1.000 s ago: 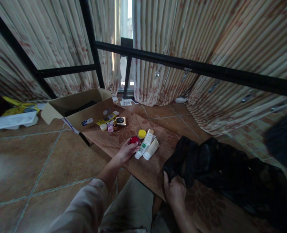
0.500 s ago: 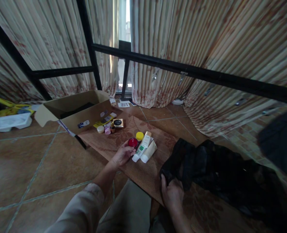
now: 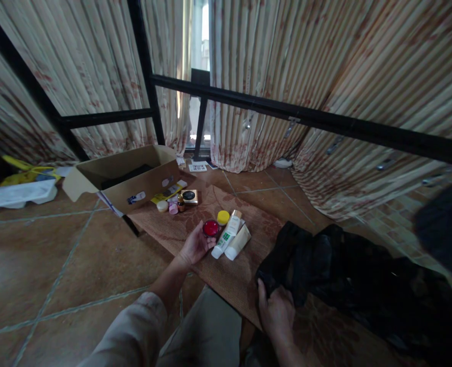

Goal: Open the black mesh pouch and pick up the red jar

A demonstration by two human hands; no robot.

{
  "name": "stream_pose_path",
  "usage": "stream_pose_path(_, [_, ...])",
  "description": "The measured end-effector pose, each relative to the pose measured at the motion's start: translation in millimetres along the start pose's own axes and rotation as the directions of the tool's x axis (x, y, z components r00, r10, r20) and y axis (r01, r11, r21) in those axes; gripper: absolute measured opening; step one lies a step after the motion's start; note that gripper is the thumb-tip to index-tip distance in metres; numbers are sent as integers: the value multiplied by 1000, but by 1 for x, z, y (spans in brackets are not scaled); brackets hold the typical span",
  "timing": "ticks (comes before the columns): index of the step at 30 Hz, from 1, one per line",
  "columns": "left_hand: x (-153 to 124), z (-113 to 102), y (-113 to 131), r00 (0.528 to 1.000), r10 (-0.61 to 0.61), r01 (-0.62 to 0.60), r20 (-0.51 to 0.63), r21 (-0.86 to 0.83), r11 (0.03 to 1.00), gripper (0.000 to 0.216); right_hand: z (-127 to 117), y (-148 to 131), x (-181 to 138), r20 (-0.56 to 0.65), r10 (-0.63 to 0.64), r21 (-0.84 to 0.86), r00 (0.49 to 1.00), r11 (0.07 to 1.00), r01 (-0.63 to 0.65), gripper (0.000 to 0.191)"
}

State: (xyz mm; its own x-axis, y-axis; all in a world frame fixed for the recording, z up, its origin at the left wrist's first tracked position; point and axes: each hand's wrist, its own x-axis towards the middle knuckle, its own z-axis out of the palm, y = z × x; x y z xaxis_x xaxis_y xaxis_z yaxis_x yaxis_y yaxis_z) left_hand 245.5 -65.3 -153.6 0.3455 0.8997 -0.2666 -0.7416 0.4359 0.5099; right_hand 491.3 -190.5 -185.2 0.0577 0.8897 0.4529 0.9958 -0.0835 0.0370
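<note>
My left hand point(image 3: 195, 245) holds a small red-lidded jar point(image 3: 211, 228) just above the brown mat point(image 3: 226, 270). Right of the jar lie a yellow-lidded jar point(image 3: 223, 217), a white tube with green print point(image 3: 226, 236) and a cream tube point(image 3: 238, 241). My right hand point(image 3: 275, 311) grips the near edge of a black bag point(image 3: 325, 270) that lies crumpled on the mat.
An open cardboard box point(image 3: 134, 176) stands at the mat's far left corner. Several small jars and a gold square compact point(image 3: 189, 196) sit beside it. Striped curtains point(image 3: 271, 76) and a black metal frame point(image 3: 287, 109) close the back. White and yellow items point(image 3: 17, 191) lie on the tiled floor, left.
My left hand has tilted the red-lidded jar up a little, with its lid facing me. My right hand stays on the black bag. The camera shifted slightly.
</note>
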Motion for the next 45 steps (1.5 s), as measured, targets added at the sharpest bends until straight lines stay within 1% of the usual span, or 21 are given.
stream_pose_path(12, [-3, -2, 2, 999, -2, 5, 44, -68, 998, 37, 5, 2, -1, 6, 14, 17, 1000, 1000, -14, 50])
stream_pose_path(15, [-3, -2, 2, 999, -3, 7, 50, -75, 997, 34, 4, 2, -1, -10, 13, 6, 1000, 1000, -13, 51])
stream_pose_path(21, [-4, -3, 2, 999, 27, -23, 32, -108, 994, 30, 1, 1, 0, -45, 4, 24, 999, 1000, -3, 51])
stream_pose_path(25, [-4, -4, 2, 1000, 19, -16, 25, -112, 994, 28, 2, 1, 0, -23, 5, 44, 1000, 999, -4, 53])
stream_pose_path(29, [-3, -3, 2, 999, 36, -36, -2, -112, 993, 28, 2, 1, -1, 10, 35, 44, 999, 998, -35, 55])
stream_pose_path(34, [-4, -2, 2, 999, 25, -28, -24, -112, 993, 29, 2, 1, -1, 3, 23, 32, 1000, 999, -23, 52])
stream_pose_path(40, [-7, -2, 1, 1000, 9, -7, 14, -123, 992, 23, 1, 1, -1, 24, 30, 38, 999, 999, -31, 52])
stream_pose_path(45, [-8, -3, 2, 999, 8, -1, 43, -174, 985, 27, 1, 1, -1, 4, 22, 21, 1000, 1000, -22, 51])
